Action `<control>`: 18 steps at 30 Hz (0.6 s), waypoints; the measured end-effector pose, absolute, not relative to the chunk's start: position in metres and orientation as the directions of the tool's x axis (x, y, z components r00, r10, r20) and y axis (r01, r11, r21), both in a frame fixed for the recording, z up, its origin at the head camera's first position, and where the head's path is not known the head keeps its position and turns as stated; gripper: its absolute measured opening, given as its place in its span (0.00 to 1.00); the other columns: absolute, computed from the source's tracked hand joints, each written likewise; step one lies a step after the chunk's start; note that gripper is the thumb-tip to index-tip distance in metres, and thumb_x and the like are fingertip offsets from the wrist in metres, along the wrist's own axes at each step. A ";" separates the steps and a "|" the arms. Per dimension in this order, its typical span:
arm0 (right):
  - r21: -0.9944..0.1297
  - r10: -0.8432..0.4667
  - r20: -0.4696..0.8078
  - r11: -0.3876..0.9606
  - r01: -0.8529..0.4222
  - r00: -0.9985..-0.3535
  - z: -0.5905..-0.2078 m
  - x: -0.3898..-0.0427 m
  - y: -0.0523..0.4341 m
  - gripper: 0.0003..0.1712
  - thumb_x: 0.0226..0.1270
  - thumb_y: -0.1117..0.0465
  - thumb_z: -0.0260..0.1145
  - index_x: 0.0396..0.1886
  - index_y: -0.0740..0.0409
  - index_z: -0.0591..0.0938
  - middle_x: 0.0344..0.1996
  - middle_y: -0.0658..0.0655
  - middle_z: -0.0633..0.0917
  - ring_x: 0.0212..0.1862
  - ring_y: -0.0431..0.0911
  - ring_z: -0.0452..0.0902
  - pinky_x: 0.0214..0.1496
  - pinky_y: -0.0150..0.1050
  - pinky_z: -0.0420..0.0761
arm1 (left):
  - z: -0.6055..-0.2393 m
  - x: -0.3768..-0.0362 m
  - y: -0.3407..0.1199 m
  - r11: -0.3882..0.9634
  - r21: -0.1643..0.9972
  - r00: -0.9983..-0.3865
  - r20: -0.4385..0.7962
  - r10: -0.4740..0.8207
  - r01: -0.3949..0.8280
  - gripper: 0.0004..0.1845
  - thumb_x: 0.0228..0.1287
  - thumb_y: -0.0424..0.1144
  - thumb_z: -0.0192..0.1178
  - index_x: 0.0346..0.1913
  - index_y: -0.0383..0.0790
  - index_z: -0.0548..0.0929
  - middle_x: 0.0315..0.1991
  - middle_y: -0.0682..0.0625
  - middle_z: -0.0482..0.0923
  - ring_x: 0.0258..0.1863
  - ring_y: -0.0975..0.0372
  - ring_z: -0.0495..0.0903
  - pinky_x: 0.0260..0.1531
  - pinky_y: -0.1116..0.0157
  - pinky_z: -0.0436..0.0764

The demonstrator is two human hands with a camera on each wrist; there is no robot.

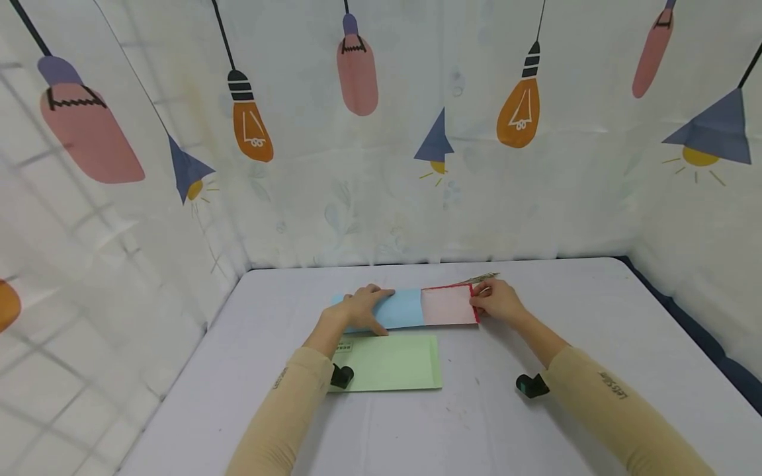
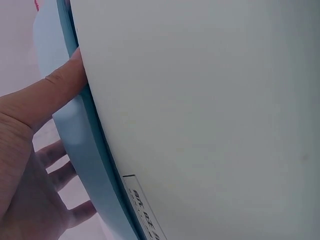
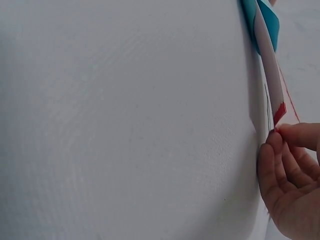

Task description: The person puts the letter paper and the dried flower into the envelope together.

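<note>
Pink sheet (image 1: 448, 307) btwn hands (image 1: 499, 301), R edge (image 1: 477, 315) pinched, tbl (image 1: 601, 314) room R.

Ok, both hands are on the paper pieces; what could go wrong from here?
The right hand pinches the red-edged pale pink paper piece at its end, so a hard pull might bend or tear it.
The left hand spans the light blue paper rectangle; squeezing could crease it.
That hand also lies close to the pale green paper rectangle, which might get nudged.
</note>
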State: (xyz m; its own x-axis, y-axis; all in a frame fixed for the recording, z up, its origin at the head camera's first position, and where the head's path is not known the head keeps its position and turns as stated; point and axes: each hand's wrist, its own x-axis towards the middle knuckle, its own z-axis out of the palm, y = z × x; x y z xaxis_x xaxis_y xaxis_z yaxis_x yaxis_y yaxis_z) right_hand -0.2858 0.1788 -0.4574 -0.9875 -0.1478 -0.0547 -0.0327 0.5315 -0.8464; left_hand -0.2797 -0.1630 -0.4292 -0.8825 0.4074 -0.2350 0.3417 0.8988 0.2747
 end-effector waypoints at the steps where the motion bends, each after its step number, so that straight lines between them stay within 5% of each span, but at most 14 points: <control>1: -0.848 -0.149 -0.052 0.529 -0.035 -0.988 -0.458 -0.286 0.178 0.14 0.70 0.65 0.69 0.49 0.71 0.79 0.38 0.62 0.86 0.33 0.45 0.82 0.36 0.37 0.84 | -0.429 -0.279 -0.163 0.898 0.278 -0.883 -0.234 0.407 0.341 0.54 0.54 0.55 0.79 0.81 0.56 0.61 0.77 0.45 0.59 0.75 0.48 0.59 0.68 0.39 0.61; 18: -0.876 -0.201 -0.018 0.476 -0.082 -0.979 -0.463 -0.288 0.165 0.10 0.71 0.70 0.65 0.49 0.72 0.80 0.38 0.62 0.84 0.33 0.46 0.84 0.36 0.38 0.85 | -0.429 -0.279 -0.162 0.898 0.277 -0.882 -0.235 0.408 0.342 0.54 0.55 0.55 0.79 0.81 0.55 0.60 0.77 0.45 0.58 0.74 0.49 0.59 0.67 0.40 0.62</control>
